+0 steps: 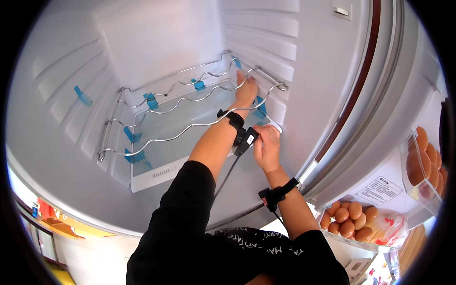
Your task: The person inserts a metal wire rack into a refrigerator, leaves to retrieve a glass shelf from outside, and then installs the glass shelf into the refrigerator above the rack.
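Observation:
My left hand (244, 92) reaches deep under the wavy wire rack (183, 124) to the right rear of a glass shelf with white trim (151, 176). Its curled fingers are beside blue tape, and what they hold, if anything, is hard to see. My right hand (267, 145) has its fingers curled at the shelf's front right corner, beside a small black wrist-worn device (244, 142) with a cable. Several pieces of blue tape (152, 101) stick along the shelf's edges.
The fridge interior has ribbed side walls (259, 23) and another tape piece (83, 95) on the left. On the open door at right, two clear bins hold brown eggs (356, 209) and a plastic bag (387, 223). Colourful items (47, 211) show below at far left.

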`<action>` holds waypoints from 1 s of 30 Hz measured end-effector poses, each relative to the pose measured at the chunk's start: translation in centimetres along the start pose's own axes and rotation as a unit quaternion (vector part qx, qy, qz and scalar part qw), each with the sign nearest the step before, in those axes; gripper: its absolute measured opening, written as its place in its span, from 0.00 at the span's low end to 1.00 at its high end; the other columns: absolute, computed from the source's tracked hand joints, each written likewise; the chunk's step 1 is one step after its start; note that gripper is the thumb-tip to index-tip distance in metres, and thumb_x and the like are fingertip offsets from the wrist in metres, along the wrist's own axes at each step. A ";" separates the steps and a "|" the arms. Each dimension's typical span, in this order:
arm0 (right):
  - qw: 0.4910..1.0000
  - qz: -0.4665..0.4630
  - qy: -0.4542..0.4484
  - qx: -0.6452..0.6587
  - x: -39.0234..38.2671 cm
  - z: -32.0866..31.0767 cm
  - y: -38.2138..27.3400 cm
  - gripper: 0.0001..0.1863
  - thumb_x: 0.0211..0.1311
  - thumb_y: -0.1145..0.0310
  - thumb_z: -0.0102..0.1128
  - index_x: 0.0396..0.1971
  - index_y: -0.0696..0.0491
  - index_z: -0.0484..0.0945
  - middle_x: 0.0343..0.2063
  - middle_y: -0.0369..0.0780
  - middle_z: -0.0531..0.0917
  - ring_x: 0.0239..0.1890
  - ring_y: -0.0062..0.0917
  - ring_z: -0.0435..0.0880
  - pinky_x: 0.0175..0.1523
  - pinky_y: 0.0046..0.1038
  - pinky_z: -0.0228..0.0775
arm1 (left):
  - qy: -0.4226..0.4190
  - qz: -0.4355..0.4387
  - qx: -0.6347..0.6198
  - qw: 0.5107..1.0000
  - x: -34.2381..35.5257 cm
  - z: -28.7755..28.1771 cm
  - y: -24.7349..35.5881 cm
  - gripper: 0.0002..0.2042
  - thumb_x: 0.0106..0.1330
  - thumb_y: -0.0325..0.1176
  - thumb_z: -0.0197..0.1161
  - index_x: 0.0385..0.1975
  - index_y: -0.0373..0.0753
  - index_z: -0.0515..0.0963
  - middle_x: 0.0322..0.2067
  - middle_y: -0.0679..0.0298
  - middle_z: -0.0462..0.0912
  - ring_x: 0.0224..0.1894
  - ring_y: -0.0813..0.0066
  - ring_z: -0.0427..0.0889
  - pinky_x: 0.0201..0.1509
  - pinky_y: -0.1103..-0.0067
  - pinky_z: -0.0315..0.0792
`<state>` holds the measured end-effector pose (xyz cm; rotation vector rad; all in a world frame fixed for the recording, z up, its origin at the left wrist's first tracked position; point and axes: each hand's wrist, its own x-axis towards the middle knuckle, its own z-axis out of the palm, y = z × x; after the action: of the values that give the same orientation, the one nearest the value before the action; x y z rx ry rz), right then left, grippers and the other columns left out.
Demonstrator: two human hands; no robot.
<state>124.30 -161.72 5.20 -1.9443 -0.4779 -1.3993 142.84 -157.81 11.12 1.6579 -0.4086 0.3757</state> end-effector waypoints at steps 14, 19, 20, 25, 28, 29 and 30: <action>0.998 0.037 -0.006 -0.042 -0.6 -0.1 -0.2 0.08 0.47 0.79 0.48 0.30 0.57 0.73 0.28 0.44 0.76 0.37 0.41 0.72 0.49 0.36 0.61 | -0.150 0.042 0.125 0.980 -15.2 -6.0 6.6 0.21 0.64 0.38 0.47 0.52 0.29 0.63 0.51 0.48 0.69 0.54 0.55 0.68 0.56 0.71 0.63; 0.997 0.063 0.001 -0.042 -0.4 0.6 -1.5 0.09 0.47 0.80 0.47 0.29 0.56 0.75 0.27 0.43 0.77 0.36 0.37 0.72 0.46 0.34 0.60 | -0.137 0.140 0.028 0.980 -22.3 -11.1 8.8 0.18 0.62 0.32 0.52 0.50 0.33 0.67 0.47 0.52 0.72 0.52 0.62 0.71 0.53 0.74 0.66; 0.997 0.063 -0.003 -0.050 -0.4 0.5 -1.3 0.09 0.47 0.80 0.47 0.29 0.56 0.75 0.27 0.43 0.77 0.36 0.37 0.72 0.46 0.34 0.60 | -0.134 0.165 0.015 0.977 -23.1 -12.1 9.5 0.17 0.61 0.30 0.53 0.50 0.34 0.67 0.46 0.53 0.72 0.51 0.63 0.72 0.52 0.75 0.66; 0.995 0.023 -0.019 -0.091 -0.1 0.9 -2.0 0.10 0.47 0.81 0.46 0.29 0.55 0.75 0.29 0.42 0.77 0.37 0.36 0.73 0.45 0.33 0.61 | -0.099 0.110 0.036 0.988 -26.1 -18.1 12.2 0.15 0.60 0.29 0.54 0.48 0.36 0.70 0.42 0.58 0.76 0.45 0.67 0.76 0.49 0.78 0.68; 0.994 0.022 -0.009 -0.110 -0.8 -0.1 -0.8 0.11 0.49 0.81 0.46 0.30 0.56 0.75 0.30 0.42 0.77 0.37 0.37 0.73 0.46 0.34 0.61 | -0.118 0.044 0.069 0.990 -28.5 -20.1 13.0 0.12 0.60 0.30 0.55 0.43 0.38 0.73 0.33 0.62 0.79 0.37 0.72 0.78 0.41 0.80 0.70; 0.995 0.022 -0.009 -0.098 -0.9 0.1 -1.2 0.11 0.49 0.81 0.46 0.30 0.56 0.75 0.30 0.42 0.77 0.37 0.37 0.73 0.46 0.34 0.61 | -0.141 0.001 0.082 0.987 -29.2 -20.7 13.2 0.10 0.59 0.30 0.56 0.39 0.38 0.76 0.28 0.64 0.80 0.32 0.75 0.79 0.36 0.81 0.70; 0.995 0.063 -0.016 -0.072 -0.8 0.1 -1.8 0.11 0.49 0.81 0.45 0.32 0.56 0.75 0.32 0.42 0.77 0.39 0.37 0.73 0.48 0.33 0.61 | -0.134 0.000 0.090 0.987 -29.7 -21.4 13.3 0.10 0.59 0.30 0.56 0.39 0.38 0.76 0.28 0.64 0.80 0.32 0.75 0.79 0.36 0.81 0.70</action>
<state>122.92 -160.35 5.02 -2.0775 -0.2695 -1.3561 110.22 -136.62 11.38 1.8932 -0.5897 0.1929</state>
